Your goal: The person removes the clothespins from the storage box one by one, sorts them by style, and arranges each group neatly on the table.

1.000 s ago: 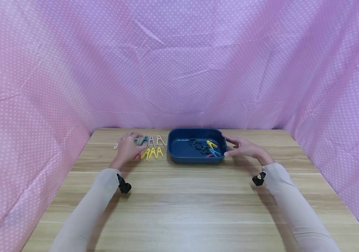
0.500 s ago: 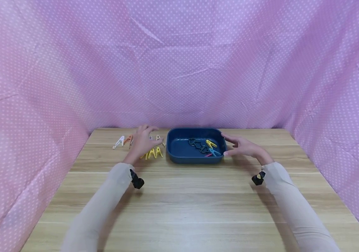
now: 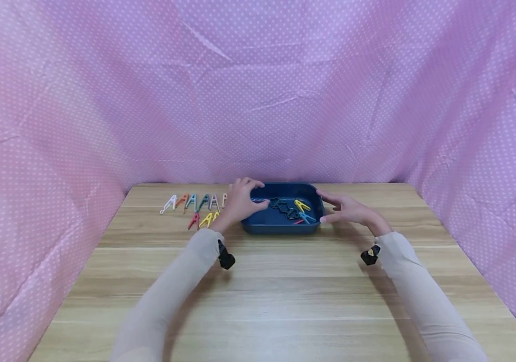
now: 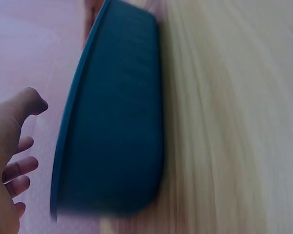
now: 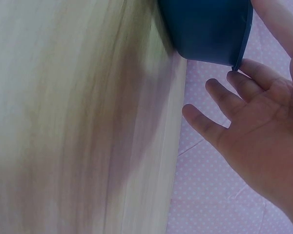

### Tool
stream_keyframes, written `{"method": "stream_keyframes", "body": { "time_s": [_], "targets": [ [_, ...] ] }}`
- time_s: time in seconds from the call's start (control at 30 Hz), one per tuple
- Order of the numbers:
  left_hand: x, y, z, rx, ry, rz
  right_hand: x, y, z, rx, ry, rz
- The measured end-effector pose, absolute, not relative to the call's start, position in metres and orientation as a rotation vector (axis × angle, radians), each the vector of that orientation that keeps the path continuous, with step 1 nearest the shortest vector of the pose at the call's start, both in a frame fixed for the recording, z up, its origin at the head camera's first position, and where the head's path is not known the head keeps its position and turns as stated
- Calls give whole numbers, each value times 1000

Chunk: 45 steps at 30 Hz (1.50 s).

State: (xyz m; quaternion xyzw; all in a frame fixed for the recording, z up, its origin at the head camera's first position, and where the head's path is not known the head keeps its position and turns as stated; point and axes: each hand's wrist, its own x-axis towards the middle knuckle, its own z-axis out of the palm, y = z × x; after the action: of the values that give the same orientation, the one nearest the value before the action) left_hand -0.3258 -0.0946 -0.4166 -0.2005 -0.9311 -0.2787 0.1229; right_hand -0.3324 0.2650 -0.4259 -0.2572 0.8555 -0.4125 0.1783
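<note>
In the head view my left hand [image 3: 240,202] hovers over the left end of a dark blue box [image 3: 280,229], thumb and fingers spread apart. The left wrist view shows that hand [image 4: 5,161] beside the box wall [image 4: 112,112], with nothing visible between its fingers. My right hand [image 3: 350,210] touches the box's right end, thumb near and fingers far. From the right wrist, its fingertips [image 5: 237,78] meet the rim and the fingers are extended. Inside the box lie a yellow clothespin [image 3: 302,205], a blue clothespin [image 3: 306,218], a pinkish-red piece and dark linked shapes [image 3: 285,208].
Left of the box, clothespins lie in two rows: a white one [image 3: 169,203], an orange one [image 3: 182,200], light blue, teal and lilac ones behind; a red one [image 3: 194,221] and yellow ones [image 3: 206,219] in front, partly hidden by my left arm. Pink dotted cloth [image 3: 258,100] surrounds the wooden table [image 3: 280,291].
My left hand has moved right, from above the clothespins to the box's left end, uncovering the left part of both rows. My right hand has stayed at the box.
</note>
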Motion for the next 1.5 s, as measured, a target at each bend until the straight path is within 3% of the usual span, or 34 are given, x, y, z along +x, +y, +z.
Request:
{"method": "stream_keyframes", "body": {
  "time_s": [0.6,1.5],
  "targets": [
    [-341,-16,-437,-722,-2829,-717,-332,265,-427,-727,2403,-1174],
    [-353,18,-450,-658,-3007,-577,-331,265,-428,-734,2401,-1180]
  ]
}}
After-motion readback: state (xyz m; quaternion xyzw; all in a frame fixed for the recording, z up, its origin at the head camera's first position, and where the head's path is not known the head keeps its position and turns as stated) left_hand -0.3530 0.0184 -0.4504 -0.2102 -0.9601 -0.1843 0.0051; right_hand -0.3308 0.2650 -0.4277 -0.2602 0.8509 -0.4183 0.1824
